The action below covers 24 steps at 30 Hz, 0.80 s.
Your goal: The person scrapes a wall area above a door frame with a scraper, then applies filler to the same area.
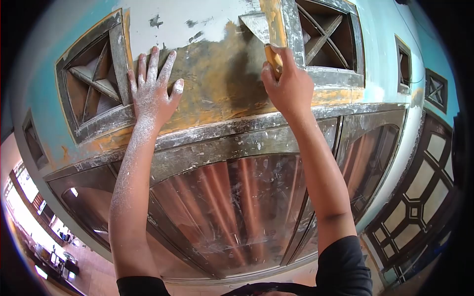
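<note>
My left hand (153,91) lies flat on the wall with its fingers spread, dusted with white powder down to the forearm. Nothing is in it. My right hand (290,86) is closed round the wooden handle of a scraper (256,27), whose wide blade points up and left against the wall. Between the hands the wall (212,74) is stripped to a patchy grey and ochre. Above that patch, white paint (173,24) remains, with a few dark chipped spots. The blade's edge lies near the border of the white paint.
Wooden vent frames with crossed bars flank the hands, one left (94,81) and one right (328,37). Below runs a paint-spattered wooden window frame (222,148) with curtained glass (232,207). A panelled door (419,192) stands at the right.
</note>
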Each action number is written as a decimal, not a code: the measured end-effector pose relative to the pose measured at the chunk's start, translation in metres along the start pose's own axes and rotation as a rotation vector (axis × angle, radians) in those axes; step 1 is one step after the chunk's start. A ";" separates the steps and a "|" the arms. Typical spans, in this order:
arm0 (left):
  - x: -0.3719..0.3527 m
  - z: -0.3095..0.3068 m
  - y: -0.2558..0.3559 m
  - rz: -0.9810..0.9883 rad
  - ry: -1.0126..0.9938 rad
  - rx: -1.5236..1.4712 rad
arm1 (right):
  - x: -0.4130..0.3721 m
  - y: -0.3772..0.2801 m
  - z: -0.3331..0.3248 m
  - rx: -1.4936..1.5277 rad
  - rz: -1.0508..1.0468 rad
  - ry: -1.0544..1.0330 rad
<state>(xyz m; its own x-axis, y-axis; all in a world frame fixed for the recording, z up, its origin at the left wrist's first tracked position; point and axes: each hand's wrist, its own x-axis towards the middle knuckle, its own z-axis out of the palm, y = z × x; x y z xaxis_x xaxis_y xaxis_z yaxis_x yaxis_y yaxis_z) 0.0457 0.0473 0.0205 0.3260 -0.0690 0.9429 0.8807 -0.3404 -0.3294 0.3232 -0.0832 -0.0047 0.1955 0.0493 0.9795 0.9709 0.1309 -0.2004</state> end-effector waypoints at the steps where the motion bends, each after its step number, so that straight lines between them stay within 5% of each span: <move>1: -0.001 0.001 0.000 0.003 -0.001 0.000 | -0.005 0.002 -0.002 0.000 0.004 0.000; 24: -0.021 0.001 0.003 -0.076 -0.005 0.009 | -0.021 0.029 -0.004 0.057 -0.046 -0.114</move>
<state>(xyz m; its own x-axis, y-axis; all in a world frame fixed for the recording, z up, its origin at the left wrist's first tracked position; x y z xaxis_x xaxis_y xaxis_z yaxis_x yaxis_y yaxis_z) 0.0421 0.0487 -0.0003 0.2593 -0.0389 0.9650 0.9061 -0.3360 -0.2570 0.3480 -0.0849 -0.0307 0.1306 0.1534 0.9795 0.9686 0.1913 -0.1591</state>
